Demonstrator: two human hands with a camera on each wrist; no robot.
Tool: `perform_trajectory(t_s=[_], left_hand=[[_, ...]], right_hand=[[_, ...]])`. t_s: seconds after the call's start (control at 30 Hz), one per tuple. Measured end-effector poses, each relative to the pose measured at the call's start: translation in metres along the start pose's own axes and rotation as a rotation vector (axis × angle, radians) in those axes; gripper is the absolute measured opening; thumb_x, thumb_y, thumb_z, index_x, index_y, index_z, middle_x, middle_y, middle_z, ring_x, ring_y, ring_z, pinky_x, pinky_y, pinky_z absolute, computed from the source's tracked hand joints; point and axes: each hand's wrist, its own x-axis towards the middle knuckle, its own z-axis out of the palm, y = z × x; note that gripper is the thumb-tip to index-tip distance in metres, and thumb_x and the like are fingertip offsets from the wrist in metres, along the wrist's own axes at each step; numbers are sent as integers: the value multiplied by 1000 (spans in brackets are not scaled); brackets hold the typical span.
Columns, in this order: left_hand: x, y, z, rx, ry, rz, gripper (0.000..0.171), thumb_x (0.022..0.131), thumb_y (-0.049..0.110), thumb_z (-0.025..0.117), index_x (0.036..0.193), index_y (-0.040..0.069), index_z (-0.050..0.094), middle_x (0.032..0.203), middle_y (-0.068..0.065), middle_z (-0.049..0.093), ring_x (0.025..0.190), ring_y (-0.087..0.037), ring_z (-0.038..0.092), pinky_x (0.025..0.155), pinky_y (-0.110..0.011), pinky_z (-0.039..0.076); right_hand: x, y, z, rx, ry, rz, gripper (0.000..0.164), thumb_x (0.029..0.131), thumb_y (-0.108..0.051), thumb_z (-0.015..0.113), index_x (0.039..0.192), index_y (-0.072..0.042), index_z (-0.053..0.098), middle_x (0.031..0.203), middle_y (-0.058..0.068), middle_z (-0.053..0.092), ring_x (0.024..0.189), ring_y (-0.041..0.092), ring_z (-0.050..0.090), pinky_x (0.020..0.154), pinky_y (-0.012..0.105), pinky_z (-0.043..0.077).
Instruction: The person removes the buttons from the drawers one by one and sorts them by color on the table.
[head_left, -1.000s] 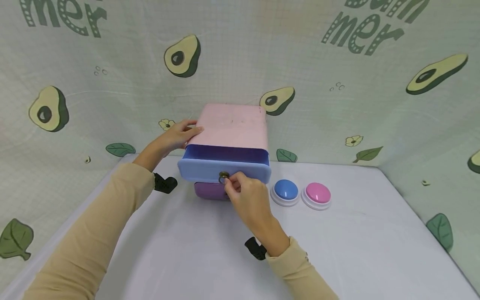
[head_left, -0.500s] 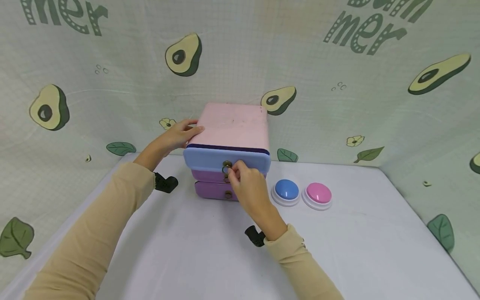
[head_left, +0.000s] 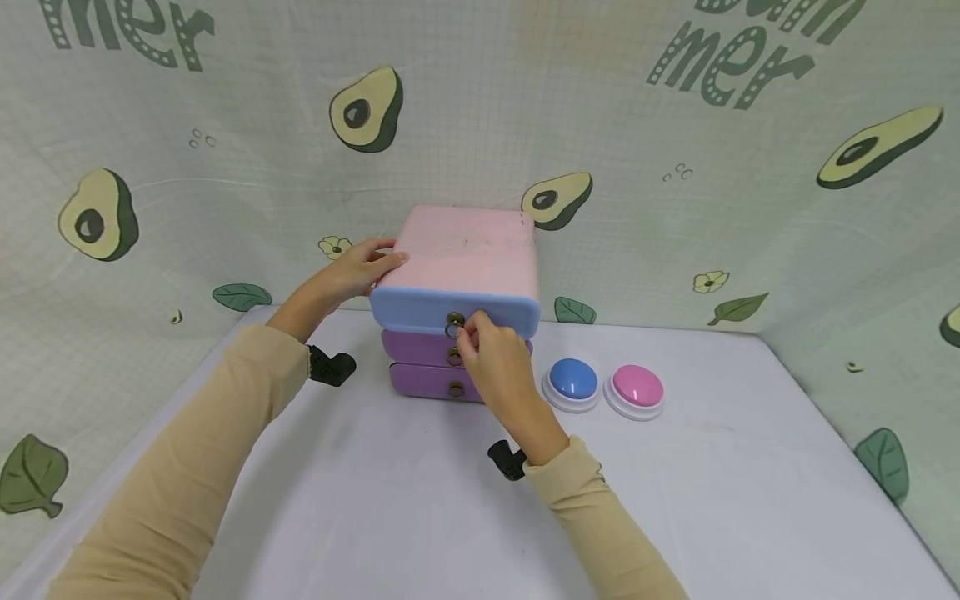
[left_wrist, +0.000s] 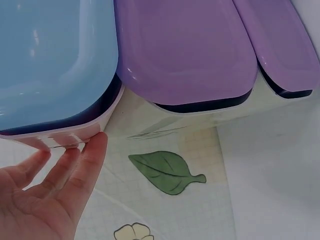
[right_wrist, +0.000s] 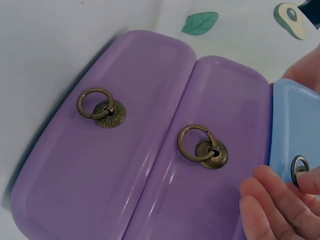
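Note:
A small drawer cabinet with a pink top (head_left: 468, 250) stands near the back of the table. Its top drawer has a light blue front (head_left: 412, 310), and two purple drawers (head_left: 423, 382) sit below. My left hand (head_left: 363, 267) rests on the cabinet's upper left edge, thumb on top; in the left wrist view its fingertips touch the pink side. My right hand (head_left: 498, 358) pinches the brass ring pull (right_wrist: 299, 167) of the blue drawer. The blue front lies close against the shell, with a thin dark gap visible in the left wrist view (left_wrist: 107, 95).
Right of the cabinet stand a blue push button (head_left: 573, 381) and a pink push button (head_left: 637, 388) on white bases. The white table (head_left: 390, 508) meets an avocado-print cloth (head_left: 465, 125) at the back and sides. Both purple drawers carry brass rings.
The blue drawer has slid back into the cabinet, and my right hand has moved away from me with its ring. My left hand stays where it was on the cabinet.

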Motion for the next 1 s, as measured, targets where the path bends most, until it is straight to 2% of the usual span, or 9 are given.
perform_trajectory(t_s=[0.2, 0.67, 0.83, 1.0], left_hand=[[0, 1, 1, 7, 8, -6, 69, 96, 44, 44, 149, 12, 16, 146, -19, 33, 117, -32, 48, 98, -46, 44], [-1, 0, 1, 13, 12, -21, 70, 95, 47, 45, 150, 14, 15, 148, -18, 30, 120, -32, 47, 101, -48, 41], [-1, 0, 1, 15, 16, -16, 70, 95, 46, 44, 150, 14, 15, 147, -18, 30, 119, -32, 47, 100, -47, 42], [-1, 2, 1, 13, 19, -11, 70, 95, 46, 44, 150, 13, 16, 147, -19, 31, 117, -32, 49, 99, -46, 43]], right_hand=[[3, 2, 1, -14, 22, -8, 15, 92, -17, 57, 83, -5, 60, 65, 3, 65, 49, 11, 53, 45, 21, 39], [4, 2, 1, -34, -34, 26, 19, 95, -23, 53, 89, -6, 61, 65, 2, 63, 48, 10, 50, 44, 20, 37], [3, 6, 2, -8, -27, 22, 21, 95, -24, 54, 88, -6, 62, 65, 0, 64, 52, 9, 53, 49, 22, 41], [0, 10, 4, 25, -34, 37, 21, 95, -25, 54, 89, -8, 64, 64, -3, 65, 54, 9, 57, 60, 29, 44]])
